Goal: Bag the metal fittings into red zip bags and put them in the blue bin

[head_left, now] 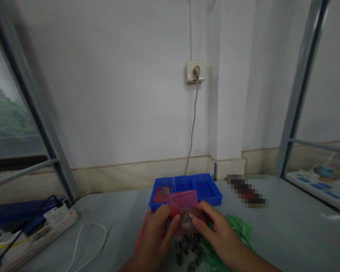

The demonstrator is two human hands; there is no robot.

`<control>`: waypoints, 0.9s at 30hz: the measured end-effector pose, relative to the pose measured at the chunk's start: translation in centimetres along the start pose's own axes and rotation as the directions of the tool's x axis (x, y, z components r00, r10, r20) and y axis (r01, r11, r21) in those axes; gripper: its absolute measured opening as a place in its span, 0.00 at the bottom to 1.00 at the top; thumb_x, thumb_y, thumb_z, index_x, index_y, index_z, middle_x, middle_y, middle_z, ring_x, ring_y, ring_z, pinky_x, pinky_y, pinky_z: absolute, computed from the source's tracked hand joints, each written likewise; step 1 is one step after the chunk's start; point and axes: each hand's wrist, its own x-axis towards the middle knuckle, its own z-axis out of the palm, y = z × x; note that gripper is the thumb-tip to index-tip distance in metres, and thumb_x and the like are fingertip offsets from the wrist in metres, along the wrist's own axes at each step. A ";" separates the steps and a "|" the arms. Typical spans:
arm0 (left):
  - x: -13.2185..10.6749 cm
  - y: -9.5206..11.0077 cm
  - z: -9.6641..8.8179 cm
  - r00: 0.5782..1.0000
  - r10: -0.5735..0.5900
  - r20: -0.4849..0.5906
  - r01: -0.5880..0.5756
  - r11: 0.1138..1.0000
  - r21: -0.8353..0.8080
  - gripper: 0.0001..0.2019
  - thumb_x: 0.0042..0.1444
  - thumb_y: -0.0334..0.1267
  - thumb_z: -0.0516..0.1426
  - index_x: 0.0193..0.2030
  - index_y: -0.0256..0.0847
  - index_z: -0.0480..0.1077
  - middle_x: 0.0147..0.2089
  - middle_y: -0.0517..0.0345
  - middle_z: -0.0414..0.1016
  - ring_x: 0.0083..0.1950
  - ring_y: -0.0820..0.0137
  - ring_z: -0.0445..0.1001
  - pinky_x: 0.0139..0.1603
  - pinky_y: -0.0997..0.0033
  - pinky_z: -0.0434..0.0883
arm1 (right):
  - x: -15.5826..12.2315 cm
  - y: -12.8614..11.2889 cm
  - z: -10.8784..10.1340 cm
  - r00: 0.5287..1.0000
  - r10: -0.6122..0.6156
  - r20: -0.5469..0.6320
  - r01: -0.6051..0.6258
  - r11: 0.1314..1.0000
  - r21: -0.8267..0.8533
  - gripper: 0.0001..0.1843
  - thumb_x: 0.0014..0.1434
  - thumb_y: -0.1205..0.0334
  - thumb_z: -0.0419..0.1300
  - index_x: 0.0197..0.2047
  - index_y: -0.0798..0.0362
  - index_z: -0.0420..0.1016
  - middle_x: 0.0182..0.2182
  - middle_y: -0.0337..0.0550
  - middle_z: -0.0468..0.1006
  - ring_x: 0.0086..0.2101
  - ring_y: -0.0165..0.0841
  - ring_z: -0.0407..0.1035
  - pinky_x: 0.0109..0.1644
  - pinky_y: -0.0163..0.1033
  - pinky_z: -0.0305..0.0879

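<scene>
- Our left hand (155, 231) pinches the left side of the pink bag (183, 200) between thumb and fingers; our right hand (219, 231) pinches its right side, lower down.
- The bag is held up between our hands, just on the near side of the blue tray (211, 201) and over some small dark pieces (179, 259).
- We judge it light, thin and limp, probably a bit slippery; its lower part looks greyish and fuller, though we cannot tell what is inside.
- We would hold it by both side edges, since the film likely folds under a one-sided grip and could tear if pulled hard.
- Green plastic (240, 226) lies by our right hand, more pink plastic (141, 231) beside our left, all on the worktop (119, 215).
</scene>
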 end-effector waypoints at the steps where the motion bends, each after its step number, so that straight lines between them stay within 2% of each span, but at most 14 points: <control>1: 0.0 -0.1 0.0 1.000 -0.004 -0.001 0.004 1.000 0.005 0.17 0.78 0.51 0.52 0.43 0.45 0.75 0.39 0.57 0.81 0.38 0.65 0.77 0.41 0.69 0.71 | 0.0 0.0 0.0 1.000 -0.002 -0.010 0.002 1.000 0.005 0.16 0.72 0.43 0.62 0.48 0.48 0.77 0.42 0.42 0.79 0.43 0.41 0.73 0.49 0.41 0.71; 3: -0.1 -0.2 0.1 1.000 -0.013 -0.007 0.014 0.999 0.029 0.17 0.77 0.51 0.52 0.41 0.44 0.74 0.38 0.57 0.80 0.37 0.64 0.76 0.41 0.68 0.71 | 0.2 0.1 -0.1 1.000 -0.008 -0.028 0.009 0.999 0.031 0.18 0.72 0.41 0.61 0.47 0.48 0.76 0.40 0.40 0.78 0.41 0.39 0.72 0.46 0.39 0.70; 7: -0.2 -0.2 0.1 1.000 -0.007 -0.008 0.007 0.999 0.041 0.18 0.77 0.51 0.53 0.37 0.44 0.71 0.37 0.56 0.79 0.37 0.64 0.76 0.41 0.68 0.72 | 0.6 0.2 -0.2 0.998 -0.013 -0.060 0.017 0.997 0.074 0.24 0.72 0.37 0.59 0.37 0.49 0.71 0.33 0.37 0.72 0.36 0.36 0.69 0.41 0.36 0.67; 11: -0.1 -0.1 -0.1 1.000 -0.008 -0.001 0.008 1.000 0.027 0.20 0.77 0.53 0.53 0.36 0.44 0.72 0.35 0.57 0.78 0.37 0.64 0.76 0.39 0.69 0.72 | 0.7 0.2 -0.2 0.998 -0.004 -0.056 0.009 0.996 0.087 0.24 0.72 0.37 0.59 0.37 0.49 0.71 0.33 0.36 0.70 0.36 0.35 0.67 0.41 0.36 0.66; 18: -0.1 -0.8 0.3 1.000 -0.013 -0.003 0.013 1.000 0.000 0.19 0.76 0.54 0.54 0.41 0.44 0.77 0.36 0.57 0.81 0.36 0.64 0.77 0.38 0.70 0.73 | 0.6 0.5 -0.1 0.998 -0.019 -0.060 0.026 0.994 0.108 0.21 0.73 0.40 0.60 0.39 0.49 0.72 0.34 0.36 0.71 0.37 0.36 0.67 0.42 0.36 0.66; 24: 0.3 -0.4 0.0 1.000 0.012 0.021 -0.011 0.998 -0.066 0.15 0.76 0.51 0.55 0.51 0.46 0.80 0.44 0.54 0.85 0.42 0.62 0.81 0.45 0.68 0.76 | 0.7 0.5 0.0 0.998 -0.033 -0.056 0.040 0.992 0.118 0.20 0.73 0.41 0.60 0.39 0.49 0.72 0.34 0.36 0.69 0.36 0.35 0.66 0.41 0.36 0.65; 27: 0.3 -0.5 0.0 1.000 0.013 0.013 -0.012 0.996 -0.088 0.14 0.76 0.50 0.56 0.51 0.47 0.80 0.45 0.54 0.85 0.43 0.62 0.81 0.46 0.68 0.77 | 0.5 0.1 0.0 0.998 -0.041 -0.037 0.045 0.990 0.131 0.20 0.73 0.42 0.60 0.38 0.49 0.72 0.33 0.36 0.69 0.36 0.35 0.65 0.40 0.36 0.64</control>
